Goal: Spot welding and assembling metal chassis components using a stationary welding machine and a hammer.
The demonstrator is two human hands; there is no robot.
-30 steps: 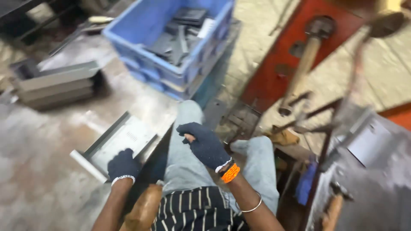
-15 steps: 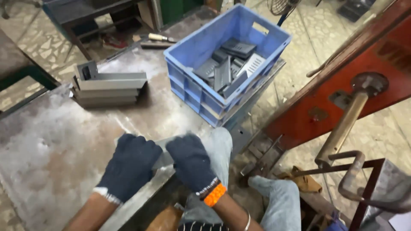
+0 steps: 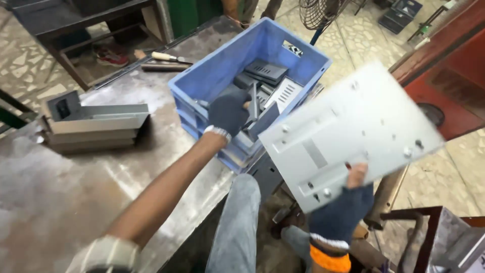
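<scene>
While the left arm stretches fwd over the metal table (image 3: pixel 65 192), the gloved left hand (image 3: pixel 228 112) reaches down into the blue crate (image 3: pixel 202 86), fingers curled on a dark metal part (image 3: pixel 252 103) standing on edge inside; grip looks closed on it, though not fully clear. Right hand (image 3: pixel 343 207), also in a dark fingerless glove w/ orange cuff, is raised at lower right, thumb on top, pinching the near edge of a pale grey metal plate (image 3: pixel 348 134). Plate is held off the table, tilted, face twd camera, long axis running lower left to upper right, far corner up by the red machine (image 3: pixel 444 65). Stack of grey channel pieces (image 3: pixel 93 126) sits on the table, left of the crate. Floor is worn stone tile; a fan (image 3: pixel 318 12) stands behind the crate.
</scene>
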